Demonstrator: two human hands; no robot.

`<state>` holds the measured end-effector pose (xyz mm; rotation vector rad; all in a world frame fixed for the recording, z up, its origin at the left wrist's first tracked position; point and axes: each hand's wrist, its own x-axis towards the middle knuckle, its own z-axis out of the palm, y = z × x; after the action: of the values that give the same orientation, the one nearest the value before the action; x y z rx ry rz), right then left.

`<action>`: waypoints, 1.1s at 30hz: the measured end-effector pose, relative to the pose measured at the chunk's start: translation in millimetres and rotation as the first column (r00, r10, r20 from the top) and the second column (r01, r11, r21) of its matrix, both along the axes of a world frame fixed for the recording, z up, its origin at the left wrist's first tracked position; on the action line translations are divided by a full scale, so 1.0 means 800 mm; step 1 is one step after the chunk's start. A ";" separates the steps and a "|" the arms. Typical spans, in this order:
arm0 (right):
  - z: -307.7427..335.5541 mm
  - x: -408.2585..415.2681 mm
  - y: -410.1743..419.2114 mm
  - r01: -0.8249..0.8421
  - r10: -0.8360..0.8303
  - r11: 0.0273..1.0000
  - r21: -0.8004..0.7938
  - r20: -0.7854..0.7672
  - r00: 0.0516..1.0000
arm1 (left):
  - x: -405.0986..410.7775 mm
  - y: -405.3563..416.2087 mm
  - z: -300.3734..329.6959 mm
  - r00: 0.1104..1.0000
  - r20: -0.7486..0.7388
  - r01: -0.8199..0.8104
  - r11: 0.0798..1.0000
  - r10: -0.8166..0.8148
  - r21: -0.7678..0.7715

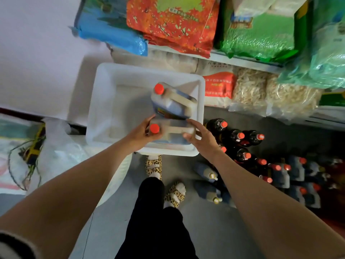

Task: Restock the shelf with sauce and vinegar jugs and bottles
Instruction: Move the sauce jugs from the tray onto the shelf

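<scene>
Two clear jugs with orange caps and blue labels stand in a white plastic tub point(104, 101) on the floor. The far jug point(173, 100) is in the tub's right half. The near jug point(173, 130) is held from both sides: my left hand point(142, 132) grips its cap end and my right hand point(198, 136) grips the handle end, thumb on top.
Dark bottles with orange caps point(240, 136) and several blue-labelled jugs point(296, 171) stand on the grey floor at right. Bags of rice and grain point(259, 32) fill the shelves ahead. White sacks point(56, 146) lie at left. My feet in leopard-print sandals point(154, 165) stand just below the tub.
</scene>
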<state>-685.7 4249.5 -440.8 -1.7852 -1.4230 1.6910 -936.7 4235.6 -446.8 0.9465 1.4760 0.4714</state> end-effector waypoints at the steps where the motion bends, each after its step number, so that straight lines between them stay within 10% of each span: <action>1: -0.001 0.000 0.000 -0.004 0.004 1.000 -0.005 -0.001 1.000 | -0.004 0.003 -0.003 1.000 -0.008 0.025 1.000 -0.025 0.002; 17: 0.004 -0.015 0.013 0.188 -0.188 0.982 -0.032 -0.012 0.982 | -0.028 0.042 -0.003 0.989 0.114 0.105 0.991 -0.095 -0.078; 33: 0.097 -0.018 0.037 0.020 -0.056 0.982 0.189 0.190 0.980 | -0.026 0.054 0.106 0.997 0.074 0.028 0.999 -0.030 0.026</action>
<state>-700.5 4279.2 -363.0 -1.8998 -1.5587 1.3443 -957.1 4278.6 -362.3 0.9588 1.3898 0.4994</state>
